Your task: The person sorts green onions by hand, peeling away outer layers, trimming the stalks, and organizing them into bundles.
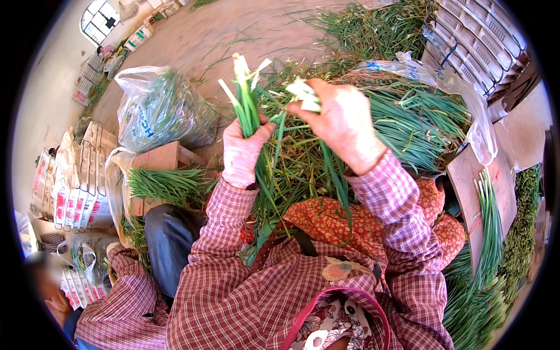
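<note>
My left hand (241,153), in a pale pink glove, is closed around a bunch of garlic chives (247,108). Their whitish cut ends point up and away from me, and the long green leaves hang below the fist. Just to the right, my right hand (345,122) pinches a few more garlic chive stalks (304,94) by their pale ends; their leaves trail down beneath the wrist. Under both hands lies a heap of loose green and yellowed leaves (300,175).
A large pile of chives (411,119) lies on clear plastic at right. Bundled chives (490,221) rest on a board (465,201). At left are a filled plastic bag (166,108), more chives (163,184) and stacked crates (87,204). Another person's plaid sleeve (125,309) is at lower left.
</note>
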### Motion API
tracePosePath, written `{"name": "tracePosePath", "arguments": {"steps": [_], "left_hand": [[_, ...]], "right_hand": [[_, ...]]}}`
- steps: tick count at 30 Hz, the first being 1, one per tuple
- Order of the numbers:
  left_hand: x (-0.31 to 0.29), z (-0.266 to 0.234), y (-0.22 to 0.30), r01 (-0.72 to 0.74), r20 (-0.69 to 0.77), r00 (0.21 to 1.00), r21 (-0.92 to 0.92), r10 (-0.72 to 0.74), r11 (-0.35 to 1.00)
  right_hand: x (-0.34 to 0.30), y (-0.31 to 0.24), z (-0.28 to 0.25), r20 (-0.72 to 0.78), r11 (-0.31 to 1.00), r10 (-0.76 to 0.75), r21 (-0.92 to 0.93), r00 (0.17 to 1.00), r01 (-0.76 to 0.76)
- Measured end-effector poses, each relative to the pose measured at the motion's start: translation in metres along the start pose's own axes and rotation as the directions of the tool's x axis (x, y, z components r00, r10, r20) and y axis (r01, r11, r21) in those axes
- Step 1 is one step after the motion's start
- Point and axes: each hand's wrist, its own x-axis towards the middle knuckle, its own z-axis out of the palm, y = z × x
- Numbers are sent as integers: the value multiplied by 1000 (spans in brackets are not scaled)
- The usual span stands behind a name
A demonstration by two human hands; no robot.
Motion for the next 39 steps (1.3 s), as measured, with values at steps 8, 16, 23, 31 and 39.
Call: {"name": "tracePosePath", "arguments": {"steps": [8, 16, 23, 31, 39], "left_hand": [[-6, 16, 3, -65, 38, 997, 156, 60, 986], [14, -25, -37, 80, -109, 990, -106, -92, 991], [8, -3, -9, 29, -66, 997, -244, -46, 969], [-6, 25, -2, 9, 77, 997, -64, -4, 998], [32, -43, -36, -10, -87, 996, 209, 29, 978]], "right_hand": [[-5, 17, 16, 91, 949, 77, 298, 993, -101], [-6, 30, -49, 391, 710, 133, 604, 911, -363], [-14, 27, -29, 74, 950, 173, 252, 982, -186], [-11, 18, 18, 205, 713, 279, 610, 938, -345], [6, 58, -76, -246, 739, 429, 648, 869, -182]]}}
